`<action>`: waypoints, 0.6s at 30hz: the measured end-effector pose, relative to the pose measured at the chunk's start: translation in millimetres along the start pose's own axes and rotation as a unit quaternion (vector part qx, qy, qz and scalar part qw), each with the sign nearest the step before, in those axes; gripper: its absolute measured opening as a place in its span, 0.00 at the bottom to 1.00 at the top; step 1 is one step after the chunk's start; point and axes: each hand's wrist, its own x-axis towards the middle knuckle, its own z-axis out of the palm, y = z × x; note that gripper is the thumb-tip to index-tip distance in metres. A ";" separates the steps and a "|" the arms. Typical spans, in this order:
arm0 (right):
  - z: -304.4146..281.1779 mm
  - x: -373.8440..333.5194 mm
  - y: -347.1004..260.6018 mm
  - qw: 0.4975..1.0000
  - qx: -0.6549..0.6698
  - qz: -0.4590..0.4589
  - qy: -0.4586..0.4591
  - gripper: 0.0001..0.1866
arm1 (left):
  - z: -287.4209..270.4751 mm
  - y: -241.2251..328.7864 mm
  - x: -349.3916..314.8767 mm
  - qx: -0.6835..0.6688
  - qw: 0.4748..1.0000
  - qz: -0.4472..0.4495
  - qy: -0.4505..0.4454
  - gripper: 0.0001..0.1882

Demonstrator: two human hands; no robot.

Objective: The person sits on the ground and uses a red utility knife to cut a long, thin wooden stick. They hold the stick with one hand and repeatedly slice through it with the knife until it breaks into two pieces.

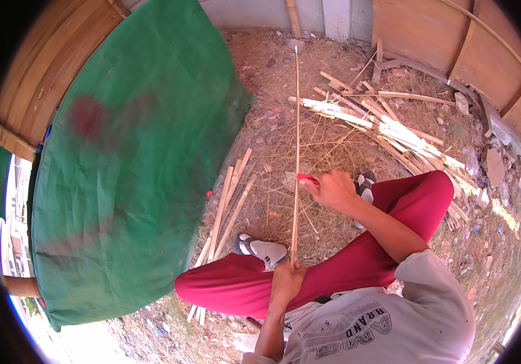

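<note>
A long, thin bamboo strip [297, 121] runs away from me, from my lap toward the far wall. Its near end is in my left hand [287, 280], whose fingers are closed around it close to my thigh. Farther along the strip, my right hand [334, 192] grips a small red-handled cutting tool [309, 179], probably a knife. The tool sits right against the strip; its blade is hard to make out. Thin shavings [284, 209] lie on the ground beneath my right hand, between my feet.
A green tarp [145, 151] hangs on my left. Split bamboo pieces [403, 136] are heaped ahead to the right, and several more strips [227, 203] lie beside the tarp. Wooden panels [418, 36] stand at the far right, with stones and debris [494, 167] along them.
</note>
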 end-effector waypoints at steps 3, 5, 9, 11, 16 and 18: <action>14.3 -4.3 -3.5 0.998 -0.001 -0.020 0.057 0.24 | -9.0 0.4 -3.3 0.004 1.000 0.007 0.008 0.06; 14.6 -7.1 -6.5 0.998 0.003 -0.004 0.059 0.23 | -13.6 1.5 -9.0 0.010 1.000 0.010 0.011 0.06; 10.5 7.1 3.0 0.996 -0.006 0.051 0.070 0.24 | -24.2 -8.8 -36.6 0.015 0.999 -0.024 -0.021 0.07; 8.0 20.5 29.4 0.993 -0.027 0.084 0.073 0.25 | -25.8 -12.5 -55.4 0.006 0.997 -0.062 -0.051 0.07; -1.0 30.8 26.4 0.991 -0.009 0.130 0.000 0.29 | -41.1 -15.7 -85.3 0.042 0.996 -0.053 -0.051 0.07; 2.4 29.7 26.1 0.991 -0.011 0.131 0.011 0.30 | -50.4 -21.3 -89.3 0.055 0.995 -0.069 -0.052 0.07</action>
